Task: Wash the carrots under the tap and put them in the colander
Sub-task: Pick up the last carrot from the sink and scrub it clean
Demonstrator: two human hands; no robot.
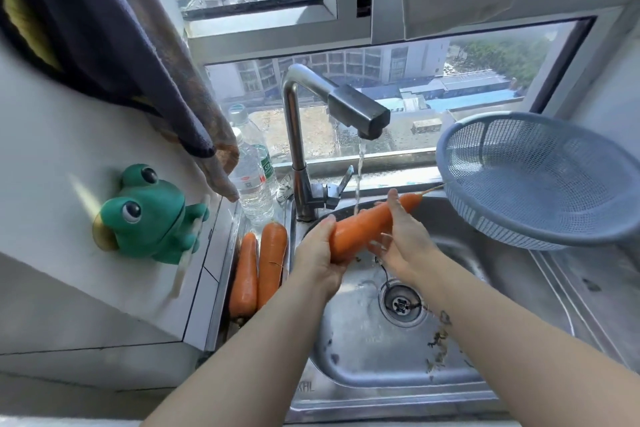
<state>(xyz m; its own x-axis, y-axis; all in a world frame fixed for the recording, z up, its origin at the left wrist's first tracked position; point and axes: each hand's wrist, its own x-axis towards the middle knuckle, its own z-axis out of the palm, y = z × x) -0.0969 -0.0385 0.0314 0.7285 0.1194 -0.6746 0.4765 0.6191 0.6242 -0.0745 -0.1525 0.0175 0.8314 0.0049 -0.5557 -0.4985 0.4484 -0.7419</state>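
Observation:
A large orange carrot (363, 227) lies slanted over the steel sink (374, 374), directly under the water running from the tap (360, 111). My left hand (320, 260) grips its thick lower end. My right hand (403, 239) wraps around its middle, fingers over the top. Two more carrots (259, 267) lie side by side on the sink's left ledge. The blue colander (540, 180) sits tilted on the drainboard at the right, and I see nothing inside it.
A clear water bottle (252, 180) stands left of the tap base. A green frog holder (145, 215) hangs on the left wall, and dark cloths (114, 45) hang above it. The drain (401, 305) is at the sink's centre, with dark scraps (438, 340) nearby.

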